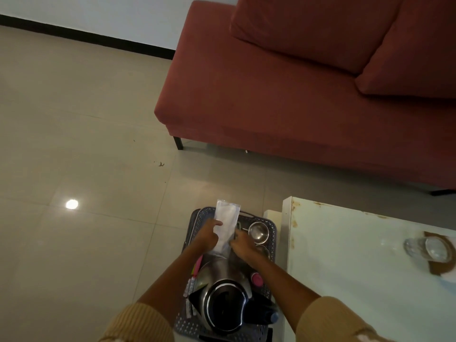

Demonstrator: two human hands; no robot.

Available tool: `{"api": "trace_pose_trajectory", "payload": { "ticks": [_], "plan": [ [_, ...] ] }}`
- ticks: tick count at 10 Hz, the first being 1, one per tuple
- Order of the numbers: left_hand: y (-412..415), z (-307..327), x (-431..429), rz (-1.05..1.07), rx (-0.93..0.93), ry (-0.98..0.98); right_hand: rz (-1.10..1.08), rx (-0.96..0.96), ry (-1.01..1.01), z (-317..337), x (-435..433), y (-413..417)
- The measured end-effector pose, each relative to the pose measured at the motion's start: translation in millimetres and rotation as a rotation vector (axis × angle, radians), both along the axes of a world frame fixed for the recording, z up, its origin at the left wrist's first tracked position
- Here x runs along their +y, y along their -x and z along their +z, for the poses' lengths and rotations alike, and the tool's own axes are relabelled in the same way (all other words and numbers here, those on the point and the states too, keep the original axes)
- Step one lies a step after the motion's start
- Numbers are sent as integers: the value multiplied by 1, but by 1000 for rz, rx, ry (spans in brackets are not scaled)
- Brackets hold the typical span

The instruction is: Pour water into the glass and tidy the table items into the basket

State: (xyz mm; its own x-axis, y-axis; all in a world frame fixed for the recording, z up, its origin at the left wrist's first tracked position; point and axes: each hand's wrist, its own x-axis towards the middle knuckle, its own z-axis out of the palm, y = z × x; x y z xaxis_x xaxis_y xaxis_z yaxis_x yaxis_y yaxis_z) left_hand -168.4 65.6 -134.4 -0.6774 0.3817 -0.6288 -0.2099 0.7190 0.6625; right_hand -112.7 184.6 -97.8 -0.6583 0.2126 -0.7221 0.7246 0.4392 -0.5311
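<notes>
A grey perforated basket (271, 230) stands on the floor beside the table. In it lie a steel electric kettle (223, 302) with a black lid, a small steel bowl (258, 232), a pink-capped item (256, 279) and pink pens (197, 266). A white plastic packet (226, 218) stands upright at the basket's far end. My left hand (206, 234) holds the packet's left side, index finger across it. My right hand (243, 245) grips its lower right edge. A clear glass (430, 248) sits on a brown coaster (441, 269) on the white table (345, 255).
A red sofa (308, 95) stands behind the table, with its dark leg (178, 143) on the beige tiled floor (81, 134). The table's corner (287, 201) is close to the basket's right side. A lamp reflection (72, 204) shines on the tiles.
</notes>
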Motion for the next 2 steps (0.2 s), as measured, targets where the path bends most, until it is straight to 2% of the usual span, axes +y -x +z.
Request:
{"api": "trace_pose_trajectory", "payload": {
  "ticks": [1,2],
  "plan": [
    [-3,12,-1,21,-29,54,-6,55,-27,13,11,-4],
    [-6,26,-1,78,46,108,-11,100,-83,27,26,-9]
  ]
}}
